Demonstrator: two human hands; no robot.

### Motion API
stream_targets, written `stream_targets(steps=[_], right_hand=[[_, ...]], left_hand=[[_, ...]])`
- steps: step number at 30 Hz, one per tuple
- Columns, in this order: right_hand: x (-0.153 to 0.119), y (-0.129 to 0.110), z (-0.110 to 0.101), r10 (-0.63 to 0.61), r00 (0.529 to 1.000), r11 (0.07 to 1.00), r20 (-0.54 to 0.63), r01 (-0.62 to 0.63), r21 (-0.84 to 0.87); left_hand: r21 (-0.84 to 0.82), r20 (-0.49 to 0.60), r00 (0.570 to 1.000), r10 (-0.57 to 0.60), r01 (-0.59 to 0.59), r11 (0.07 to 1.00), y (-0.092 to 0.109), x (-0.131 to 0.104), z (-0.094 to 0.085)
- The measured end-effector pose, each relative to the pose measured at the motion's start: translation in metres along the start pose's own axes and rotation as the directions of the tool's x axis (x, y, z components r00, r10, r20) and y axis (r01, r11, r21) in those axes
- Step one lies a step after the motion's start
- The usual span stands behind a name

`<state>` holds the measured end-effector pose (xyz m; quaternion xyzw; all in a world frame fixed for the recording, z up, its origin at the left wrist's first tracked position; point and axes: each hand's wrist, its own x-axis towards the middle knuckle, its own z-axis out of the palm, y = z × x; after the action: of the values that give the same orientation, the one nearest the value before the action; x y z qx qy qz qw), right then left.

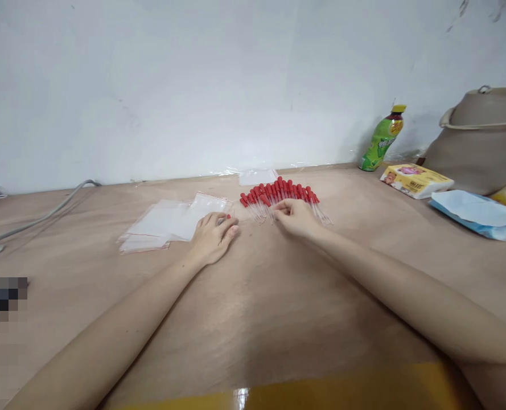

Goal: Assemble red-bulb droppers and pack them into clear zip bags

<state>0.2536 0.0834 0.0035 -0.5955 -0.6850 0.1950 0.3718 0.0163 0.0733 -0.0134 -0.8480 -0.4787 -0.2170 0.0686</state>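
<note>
A fan-like row of droppers [279, 187] with red bulbs and thin clear tubes lies in the middle of the table. My right hand [296, 217] reaches in at its front edge, finger and thumb pinched together around the tube of a dropper [264, 200] that lies askew. To the left, my left hand [213, 236] rests on the table with its fingers curled. A red bulb [229, 216] shows between its thumb and fingers; the rest of that dropper is mostly hidden. Beside this hand, clear zip bags [159, 219] lie in an overlapping pile.
Another clear bag [256, 177] lies behind the droppers. At the right stand a green drink bottle [382, 139], a yellow tissue pack [415, 179], a blue-white packet [481, 213] and a beige bag [483, 139]. A grey cable [50, 212] crosses the table's left side.
</note>
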Motion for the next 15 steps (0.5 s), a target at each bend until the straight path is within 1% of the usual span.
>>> stream_targets(steps=[3,7,11,15], right_hand=[[0.021,-0.003,0.001,0.010,0.995,0.997,-0.097,-0.017,-0.079],[0.044,-0.014,0.015,0.028,0.983,0.974,-0.180,-0.067,-0.218],[0.055,-0.022,0.032,0.052,0.980,0.932,-0.190,-0.116,-0.344],[0.057,-0.021,0.041,0.049,0.982,0.904,-0.185,-0.122,-0.410]], left_hand=[[-0.034,-0.006,1.000,0.000,0.000,0.999,0.000,0.000,0.000],[-0.067,-0.038,0.999,0.003,-0.006,0.998,-0.001,0.000,-0.001],[-0.070,-0.059,0.998,0.019,-0.024,0.997,0.000,-0.001,-0.003],[-0.099,-0.100,0.994,0.042,-0.052,0.994,-0.001,-0.001,-0.001]])
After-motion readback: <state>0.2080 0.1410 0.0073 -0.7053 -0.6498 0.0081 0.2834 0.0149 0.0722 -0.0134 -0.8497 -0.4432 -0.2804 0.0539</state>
